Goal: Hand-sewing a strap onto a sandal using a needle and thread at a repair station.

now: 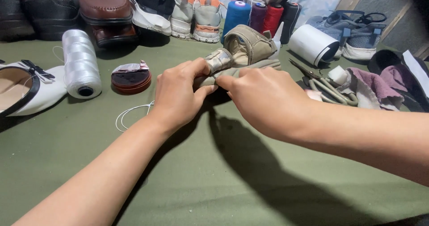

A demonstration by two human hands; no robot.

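Note:
A tan strapped sandal [245, 49] lies on the green cloth-covered table [214, 177], its heel strap pointing away from me. My left hand [181, 94] grips the near end of the sandal, thumb and fingers pinched on its front strap. My right hand [268, 101] meets it from the right, fingertips pressed on the same spot at the sandal's toe. The toe part is hidden under both hands. A loop of white thread [129, 114] lies on the cloth just left of my left wrist.
A white thread spool [81, 64] and a round brown tin [131, 78] lie at left, by a white flat shoe [24, 89]. Scissors [328, 87], a white roll [314, 44] and cloths [384, 85] sit at right. Coloured thread cones [261, 16] and several shoes line the back.

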